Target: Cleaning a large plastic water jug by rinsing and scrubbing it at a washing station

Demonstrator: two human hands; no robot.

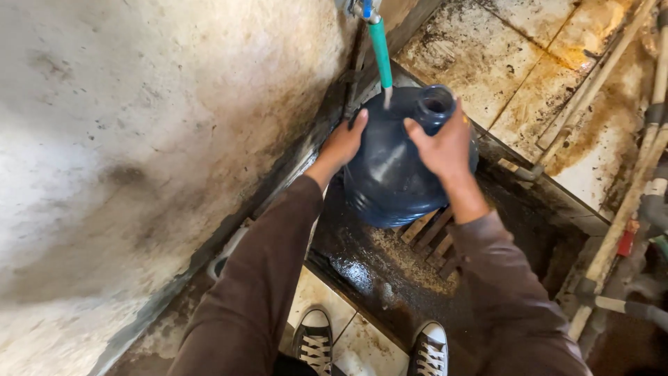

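A large dark blue water jug (390,174) is tilted under a tap with a green hose (380,49), and a thin stream of water falls onto its shoulder beside the open neck (435,103). My left hand (342,145) presses against the jug's left side. My right hand (442,145) grips its upper right side just below the neck. Both arms wear brown sleeves. The jug's base rests over a rusty drain grate (435,240) in a wet, dirty floor recess.
A stained concrete wall (139,160) fills the left. Grimy tiles (529,76) lie beyond the jug. Several mop or broom handles (630,174) lean at the right. My black-and-white sneakers (314,341) stand on tiles at the bottom edge.
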